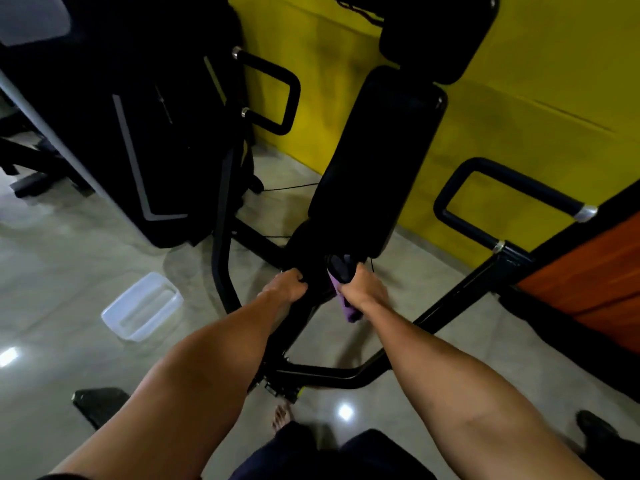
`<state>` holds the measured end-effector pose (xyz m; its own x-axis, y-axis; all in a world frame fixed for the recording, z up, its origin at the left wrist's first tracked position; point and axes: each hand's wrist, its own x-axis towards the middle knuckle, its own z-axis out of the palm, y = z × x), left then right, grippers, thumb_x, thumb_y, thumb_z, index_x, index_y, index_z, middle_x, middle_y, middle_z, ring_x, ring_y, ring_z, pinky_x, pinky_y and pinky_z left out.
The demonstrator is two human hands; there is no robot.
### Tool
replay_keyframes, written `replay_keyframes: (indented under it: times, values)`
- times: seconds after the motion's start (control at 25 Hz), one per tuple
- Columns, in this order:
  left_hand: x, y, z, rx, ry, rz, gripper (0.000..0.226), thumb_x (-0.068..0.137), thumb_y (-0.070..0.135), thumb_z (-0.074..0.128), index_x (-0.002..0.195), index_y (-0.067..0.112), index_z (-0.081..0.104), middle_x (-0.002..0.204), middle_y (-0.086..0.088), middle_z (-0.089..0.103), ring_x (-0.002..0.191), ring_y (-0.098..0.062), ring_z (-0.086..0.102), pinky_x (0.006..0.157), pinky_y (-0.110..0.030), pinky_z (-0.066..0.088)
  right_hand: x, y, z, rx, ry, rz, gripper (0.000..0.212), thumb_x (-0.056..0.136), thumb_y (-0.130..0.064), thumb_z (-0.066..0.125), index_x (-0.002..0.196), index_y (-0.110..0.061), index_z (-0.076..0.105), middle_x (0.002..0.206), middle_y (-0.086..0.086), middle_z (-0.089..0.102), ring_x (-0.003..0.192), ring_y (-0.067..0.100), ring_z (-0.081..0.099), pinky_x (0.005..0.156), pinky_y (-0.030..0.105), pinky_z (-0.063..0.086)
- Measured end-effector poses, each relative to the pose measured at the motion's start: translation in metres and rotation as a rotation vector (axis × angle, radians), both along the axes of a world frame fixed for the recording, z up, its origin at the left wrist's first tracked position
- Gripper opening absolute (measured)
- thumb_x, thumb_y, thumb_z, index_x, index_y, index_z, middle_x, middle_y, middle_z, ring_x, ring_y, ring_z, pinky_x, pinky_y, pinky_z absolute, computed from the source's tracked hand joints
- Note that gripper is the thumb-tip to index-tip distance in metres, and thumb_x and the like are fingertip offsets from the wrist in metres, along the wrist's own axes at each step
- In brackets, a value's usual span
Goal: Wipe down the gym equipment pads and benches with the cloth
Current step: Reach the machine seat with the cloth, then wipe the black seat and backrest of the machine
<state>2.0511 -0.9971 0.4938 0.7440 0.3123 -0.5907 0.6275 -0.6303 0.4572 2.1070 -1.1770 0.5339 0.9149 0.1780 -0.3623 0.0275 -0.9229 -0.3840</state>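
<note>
A long black back pad [377, 157] of a gym machine slopes up toward the yellow wall, with a smaller black head pad [440, 36] above it. Below it lies the dark seat pad [313, 261]. My left hand [285, 284] grips the seat pad's left edge, fingers curled over it. My right hand [362, 289] grips the right edge and holds a purple cloth [348, 306], which hangs down below the fist. The front of the seat is hidden by my hands.
A clear plastic tub [142, 306] sits on the tiled floor at left. A black weight-stack housing [138, 133] stands behind it. Black handle loops [505, 199] and frame bars [450, 303] flank the seat. An orange panel [588, 282] stands at right.
</note>
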Motion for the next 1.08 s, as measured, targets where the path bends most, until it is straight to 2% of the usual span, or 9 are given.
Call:
replay_keyframes:
  times: [0.12, 0.24, 0.4, 0.6, 0.68, 0.8, 0.88, 1.0, 1.08]
  values:
    - [0.059, 0.014, 0.02, -0.004, -0.048, 0.036, 0.049, 0.097, 0.032, 0.057, 0.144, 0.018, 0.051, 0.14, -0.013, 0.057, 0.127, -0.033, 0.055, 0.105, -0.037, 0.044, 0.055, 0.018, 0.021, 0.025, -0.068, -0.026, 0.052, 0.087, -0.048, 0.07, 0.123, -0.016, 0.054, 0.121, 0.013, 0.068, 0.112, 0.037, 0.066, 0.079, 0.039, 0.051]
    - [0.124, 0.024, 0.047, -0.011, -0.091, 0.039, 0.051, 0.099, 0.033, 0.056, 0.147, 0.018, 0.047, 0.146, -0.016, 0.052, 0.132, -0.035, 0.051, 0.107, -0.038, 0.043, 0.12, 0.028, 0.043, 0.053, -0.135, -0.024, 0.049, 0.086, -0.044, 0.071, 0.122, -0.017, 0.052, 0.123, 0.012, 0.066, 0.114, 0.038, 0.064, 0.085, 0.043, 0.052]
    - [0.204, 0.036, 0.088, -0.01, -0.165, -0.013, 0.046, 0.103, 0.028, 0.051, 0.145, 0.011, 0.045, 0.143, -0.015, 0.053, 0.126, -0.033, 0.053, 0.092, -0.034, 0.042, 0.197, 0.03, 0.073, 0.143, -0.173, 0.02, 0.05, 0.087, -0.044, 0.071, 0.124, -0.017, 0.051, 0.123, 0.01, 0.063, 0.113, 0.037, 0.063, 0.081, 0.041, 0.049]
    - [0.303, 0.041, 0.16, -0.008, -0.26, -0.095, 0.042, 0.105, 0.03, 0.051, 0.143, 0.012, 0.044, 0.134, -0.015, 0.056, 0.1, -0.026, 0.054, 0.085, -0.034, 0.043, 0.289, 0.021, 0.13, 0.24, -0.183, 0.043, 0.048, 0.091, -0.044, 0.069, 0.124, -0.015, 0.049, 0.119, 0.01, 0.06, 0.109, 0.036, 0.062, 0.086, 0.047, 0.054]
    - [0.33, 0.045, 0.18, 0.048, -0.293, -0.088, 0.042, 0.102, 0.032, 0.055, 0.139, 0.015, 0.047, 0.13, -0.014, 0.059, 0.1, -0.026, 0.055, 0.088, -0.036, 0.045, 0.311, 0.019, 0.151, 0.248, -0.226, 0.031, 0.049, 0.091, -0.045, 0.068, 0.124, -0.015, 0.048, 0.119, 0.009, 0.059, 0.108, 0.035, 0.062, 0.087, 0.05, 0.054]
    - [0.365, 0.046, 0.214, 0.059, -0.354, -0.125, 0.039, 0.102, 0.032, 0.055, 0.137, 0.014, 0.049, 0.118, -0.014, 0.062, 0.096, -0.027, 0.057, 0.081, -0.034, 0.044, 0.337, 0.021, 0.185, 0.247, -0.281, 0.036, 0.051, 0.093, -0.048, 0.065, 0.128, -0.016, 0.047, 0.122, 0.008, 0.057, 0.11, 0.034, 0.06, 0.089, 0.053, 0.054]
    - [0.385, 0.047, 0.251, 0.06, -0.437, -0.159, 0.04, 0.102, 0.031, 0.055, 0.137, 0.012, 0.049, 0.124, -0.017, 0.062, 0.102, -0.028, 0.059, 0.08, -0.033, 0.043, 0.346, 0.022, 0.218, 0.206, -0.4, 0.005, 0.05, 0.095, -0.044, 0.064, 0.131, -0.014, 0.047, 0.128, 0.009, 0.053, 0.117, 0.035, 0.056, 0.092, 0.051, 0.053]
    - [0.405, 0.045, 0.294, 0.125, -0.562, -0.212, 0.044, 0.102, 0.03, 0.055, 0.141, 0.009, 0.052, 0.141, -0.019, 0.056, 0.125, -0.032, 0.056, 0.095, -0.033, 0.046, 0.356, 0.023, 0.262, 0.106, -0.551, -0.008, 0.054, 0.095, -0.028, 0.064, 0.141, -0.011, 0.041, 0.142, 0.011, 0.042, 0.13, 0.037, 0.046, 0.095, 0.049, 0.051]
    - [0.415, 0.049, 0.312, 0.153, -0.618, -0.254, 0.04, 0.102, 0.027, 0.054, 0.137, 0.009, 0.056, 0.14, -0.018, 0.058, 0.126, -0.031, 0.056, 0.096, -0.032, 0.045, 0.362, 0.025, 0.283, 0.078, -0.606, -0.036, 0.062, 0.095, -0.022, 0.064, 0.149, -0.011, 0.035, 0.15, 0.013, 0.035, 0.137, 0.038, 0.039, 0.098, 0.05, 0.051]
